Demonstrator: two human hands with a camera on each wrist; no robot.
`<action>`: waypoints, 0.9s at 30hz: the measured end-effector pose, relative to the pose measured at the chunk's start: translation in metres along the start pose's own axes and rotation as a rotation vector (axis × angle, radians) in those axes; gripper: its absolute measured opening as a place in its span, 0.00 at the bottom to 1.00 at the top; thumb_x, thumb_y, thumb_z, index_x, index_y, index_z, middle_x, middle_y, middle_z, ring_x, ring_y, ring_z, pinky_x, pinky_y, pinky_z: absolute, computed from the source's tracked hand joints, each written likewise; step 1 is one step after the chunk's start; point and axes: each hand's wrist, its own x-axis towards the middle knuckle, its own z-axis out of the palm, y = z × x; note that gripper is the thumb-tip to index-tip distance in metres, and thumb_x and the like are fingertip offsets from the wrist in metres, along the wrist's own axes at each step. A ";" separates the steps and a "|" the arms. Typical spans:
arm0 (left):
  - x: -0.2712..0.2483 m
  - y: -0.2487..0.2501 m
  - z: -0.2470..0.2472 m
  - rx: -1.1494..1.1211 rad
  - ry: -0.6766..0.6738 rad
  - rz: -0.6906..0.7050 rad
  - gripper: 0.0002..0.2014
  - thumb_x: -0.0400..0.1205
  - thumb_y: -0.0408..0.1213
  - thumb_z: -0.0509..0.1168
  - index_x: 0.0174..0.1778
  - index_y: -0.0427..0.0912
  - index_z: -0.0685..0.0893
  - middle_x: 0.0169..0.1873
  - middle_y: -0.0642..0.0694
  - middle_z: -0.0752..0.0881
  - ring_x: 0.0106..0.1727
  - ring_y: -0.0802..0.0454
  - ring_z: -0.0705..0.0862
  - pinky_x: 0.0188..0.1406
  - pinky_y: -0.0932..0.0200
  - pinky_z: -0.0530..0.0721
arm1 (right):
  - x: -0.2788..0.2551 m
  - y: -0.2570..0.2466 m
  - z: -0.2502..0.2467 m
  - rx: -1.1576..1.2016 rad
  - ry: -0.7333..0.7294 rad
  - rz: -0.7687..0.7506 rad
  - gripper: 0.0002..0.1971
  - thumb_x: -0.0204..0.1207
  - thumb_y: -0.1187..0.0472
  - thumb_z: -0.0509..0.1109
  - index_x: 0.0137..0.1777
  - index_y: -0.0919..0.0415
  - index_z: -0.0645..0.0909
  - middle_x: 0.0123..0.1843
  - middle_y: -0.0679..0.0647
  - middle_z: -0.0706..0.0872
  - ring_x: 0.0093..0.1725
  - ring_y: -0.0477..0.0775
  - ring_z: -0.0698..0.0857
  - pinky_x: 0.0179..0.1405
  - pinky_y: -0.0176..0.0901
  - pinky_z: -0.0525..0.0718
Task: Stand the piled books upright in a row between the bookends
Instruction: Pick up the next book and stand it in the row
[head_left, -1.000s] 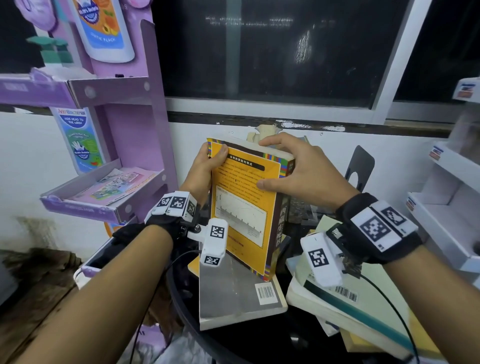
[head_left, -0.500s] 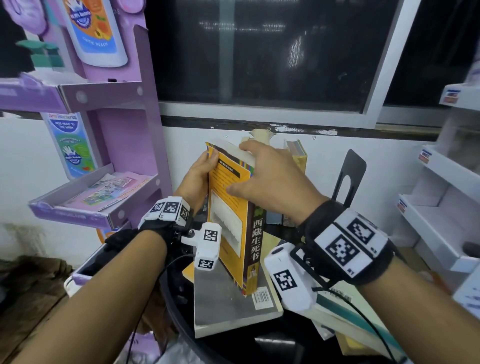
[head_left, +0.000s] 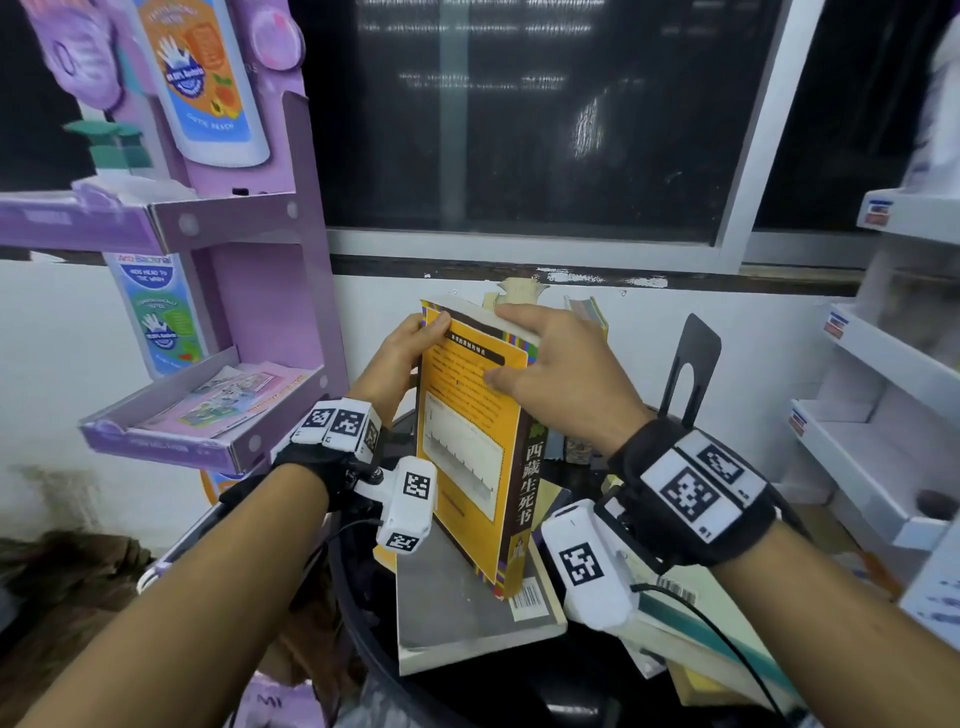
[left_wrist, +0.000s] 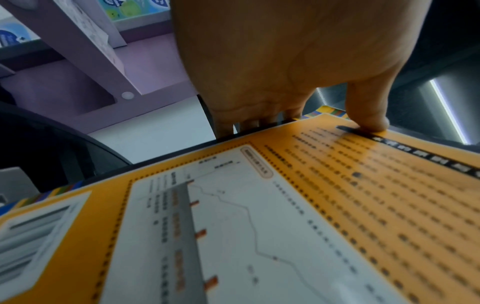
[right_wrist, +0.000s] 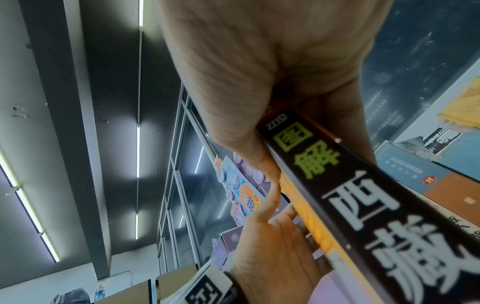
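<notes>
A yellow book (head_left: 467, 447) with a dark spine stands nearly upright, its lower corner on a grey book (head_left: 457, 613) that lies flat. My left hand (head_left: 415, 348) grips its upper left edge, thumb on the cover, fingers behind. My right hand (head_left: 524, 348) holds the top, fingers over the top edge, thumb on the cover. The left wrist view shows the cover (left_wrist: 259, 226) with the thumb of my left hand (left_wrist: 298, 123) pressed on it. In the right wrist view my right hand (right_wrist: 298, 127) pinches the spine (right_wrist: 363, 195). A black bookend (head_left: 691, 364) stands at the right, with upright books (head_left: 589, 314) behind the yellow one.
A pile of flat books (head_left: 696, 639) lies at the right on the round black table (head_left: 363, 639). A purple display stand (head_left: 249, 332) rises close on the left. White shelves (head_left: 872, 467) are at the right. A wall and window are behind.
The yellow book has swung from leaning, cover toward me, to nearly upright with its spine facing me. My right hand has shifted left over its top. The left hand keeps its grip.
</notes>
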 end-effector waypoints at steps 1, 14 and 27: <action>0.000 0.002 -0.001 0.012 0.001 0.005 0.15 0.85 0.52 0.57 0.59 0.47 0.79 0.48 0.52 0.87 0.53 0.53 0.85 0.64 0.49 0.78 | 0.000 -0.002 -0.002 0.001 0.003 0.000 0.27 0.75 0.58 0.75 0.74 0.50 0.75 0.52 0.46 0.86 0.46 0.47 0.88 0.46 0.42 0.89; 0.015 0.018 0.026 0.053 0.047 0.064 0.17 0.86 0.51 0.57 0.60 0.45 0.82 0.56 0.48 0.88 0.60 0.50 0.85 0.64 0.48 0.78 | 0.006 0.002 -0.061 0.002 0.132 0.027 0.26 0.72 0.58 0.78 0.71 0.52 0.79 0.58 0.50 0.86 0.43 0.45 0.87 0.42 0.37 0.86; 0.056 0.018 0.101 0.252 0.019 0.146 0.14 0.83 0.39 0.66 0.64 0.46 0.83 0.63 0.49 0.84 0.66 0.52 0.81 0.68 0.56 0.76 | 0.007 0.044 -0.134 -0.093 0.238 0.149 0.28 0.71 0.59 0.80 0.70 0.52 0.78 0.54 0.55 0.88 0.42 0.51 0.90 0.42 0.44 0.88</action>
